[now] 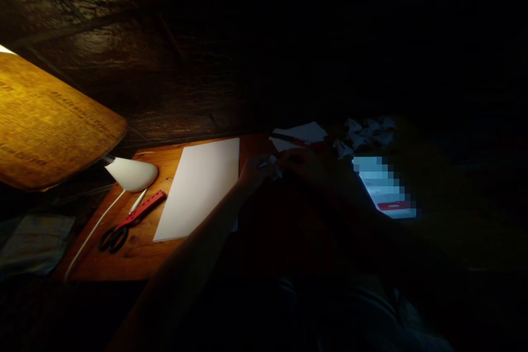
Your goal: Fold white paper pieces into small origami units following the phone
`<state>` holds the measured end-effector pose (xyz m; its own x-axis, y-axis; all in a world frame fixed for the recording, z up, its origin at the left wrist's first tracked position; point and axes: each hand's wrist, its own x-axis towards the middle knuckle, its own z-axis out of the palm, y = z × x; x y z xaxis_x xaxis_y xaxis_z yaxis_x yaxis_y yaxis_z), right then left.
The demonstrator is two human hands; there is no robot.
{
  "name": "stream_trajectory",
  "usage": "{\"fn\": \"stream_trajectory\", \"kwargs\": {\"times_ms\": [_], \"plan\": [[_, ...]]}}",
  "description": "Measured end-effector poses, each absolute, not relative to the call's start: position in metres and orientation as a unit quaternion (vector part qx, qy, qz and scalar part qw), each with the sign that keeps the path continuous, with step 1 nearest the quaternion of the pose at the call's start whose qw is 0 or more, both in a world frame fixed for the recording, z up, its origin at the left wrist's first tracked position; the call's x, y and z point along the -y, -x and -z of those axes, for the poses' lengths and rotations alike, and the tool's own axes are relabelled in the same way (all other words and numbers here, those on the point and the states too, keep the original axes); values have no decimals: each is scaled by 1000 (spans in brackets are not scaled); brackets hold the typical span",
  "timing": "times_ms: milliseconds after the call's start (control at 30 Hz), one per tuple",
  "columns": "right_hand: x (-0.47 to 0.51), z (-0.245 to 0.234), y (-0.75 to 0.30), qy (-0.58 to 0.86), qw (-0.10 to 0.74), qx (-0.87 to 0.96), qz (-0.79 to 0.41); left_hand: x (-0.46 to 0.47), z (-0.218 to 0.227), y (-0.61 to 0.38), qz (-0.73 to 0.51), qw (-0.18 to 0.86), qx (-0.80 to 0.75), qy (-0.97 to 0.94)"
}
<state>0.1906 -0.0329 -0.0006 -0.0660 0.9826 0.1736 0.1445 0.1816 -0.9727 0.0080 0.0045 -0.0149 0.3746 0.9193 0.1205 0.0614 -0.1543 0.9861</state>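
Note:
A small piece of folded white paper [274, 167] is between my two hands, above the dark middle of the wooden table. My left hand [252, 171] is closed on its left side, with light catching the back of the hand. On the other side my right hand [305, 164] lies in deep shadow, its fingers close to the paper; their exact pose is hidden by the dark. A large white sheet of paper [202, 184] lies under and left of my left forearm.
A lit lamp with a yellow shade [53, 126] and white base [134, 174] stands at the left. Near it lie scissors with black handles [113, 237] and a red holed strip [144, 208]. Paper pieces [303, 133], folded white shapes [367, 133] and a glowing phone [381, 187] are rightward.

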Motion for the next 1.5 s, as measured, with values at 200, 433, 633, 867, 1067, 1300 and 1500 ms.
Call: {"fn": "stream_trajectory", "kwargs": {"times_ms": [200, 433, 633, 867, 1067, 1300, 1500], "plan": [[28, 6, -190, 466, 481, 617, -413, -3, 12, -10, -385, 522, -392, -653], [29, 2, -191, 491, 489, 605, -393, -4, 14, -11, -412, 508, -393, -647], [31, 2, -192, 509, 506, 576, -391, -5, 16, -10, -417, 507, -407, -635], [30, 4, -191, 494, 496, 575, -424, -2, 11, -11, -439, 527, -409, -602], [31, 6, -190, 493, 482, 611, -388, -3, 14, -11, -433, 514, -401, -623], [31, 8, -190, 489, 474, 644, -348, -2, 13, -11, -414, 490, -405, -652], [34, 6, -189, 487, 464, 671, -313, 0, 9, -11, -423, 498, -411, -636]]}}
